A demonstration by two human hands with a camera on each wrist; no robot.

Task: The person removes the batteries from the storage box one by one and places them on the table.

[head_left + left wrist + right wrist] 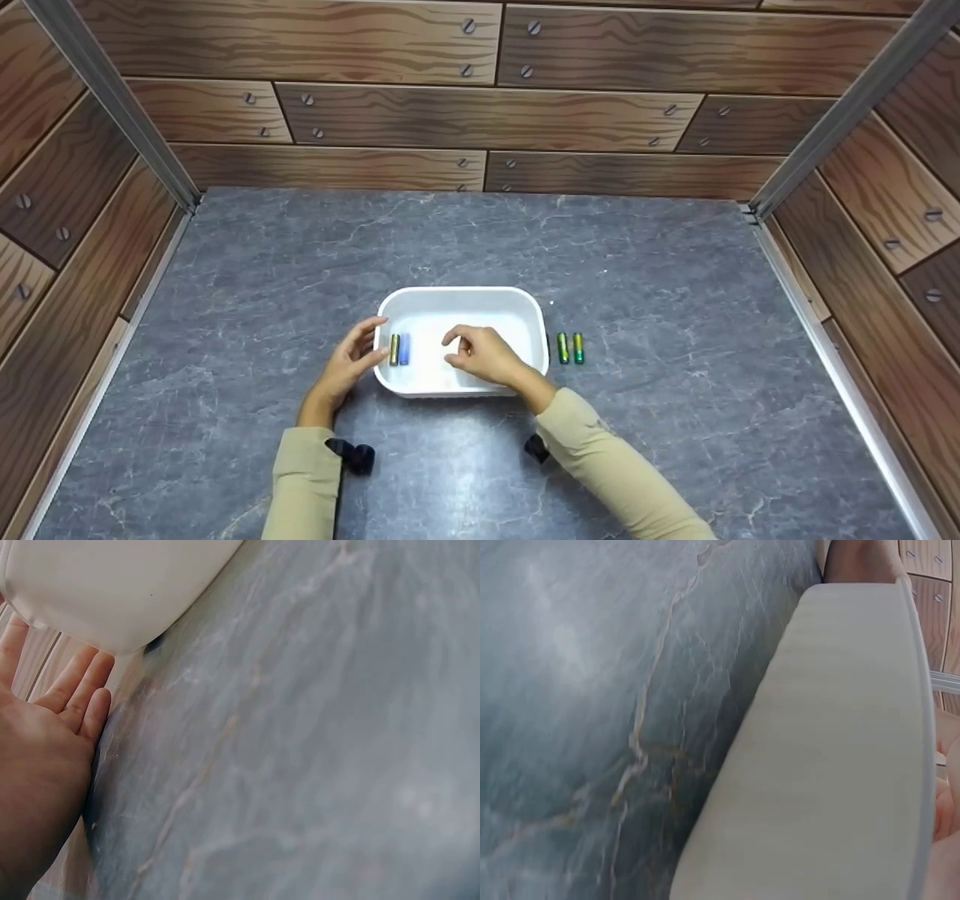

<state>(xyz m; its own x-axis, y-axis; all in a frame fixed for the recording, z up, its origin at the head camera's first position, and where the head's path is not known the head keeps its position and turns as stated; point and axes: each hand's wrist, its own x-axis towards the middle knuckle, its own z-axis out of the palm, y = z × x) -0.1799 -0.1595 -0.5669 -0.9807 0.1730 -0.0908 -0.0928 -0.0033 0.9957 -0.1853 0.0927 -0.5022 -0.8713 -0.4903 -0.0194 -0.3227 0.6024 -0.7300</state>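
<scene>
A white rectangular tray point(457, 390) stands on the grey marbled table. Inside, at its left end, a gold-and-dark battery point(394, 350) and a blue battery point(404, 349) lie side by side. My left hand point(345, 364) is at the tray's left end, fingers extended along the outside and thumb tip over the rim near the batteries. In the left wrist view its fingers reach beside the tray wall point(120, 592). Over the middle of the tray hovers my right hand point(487, 356), thumb and index finger bent and apart, nothing visible between them. The tray wall point(817, 742) hides most of it in the right wrist view.
Two green batteries point(563, 348) lie parallel on the table just right of the tray. Wood-patterned walls point(480, 116) with metal corner posts enclose the table at the back and sides. Dark wrist mounts point(358, 457) sit below both hands.
</scene>
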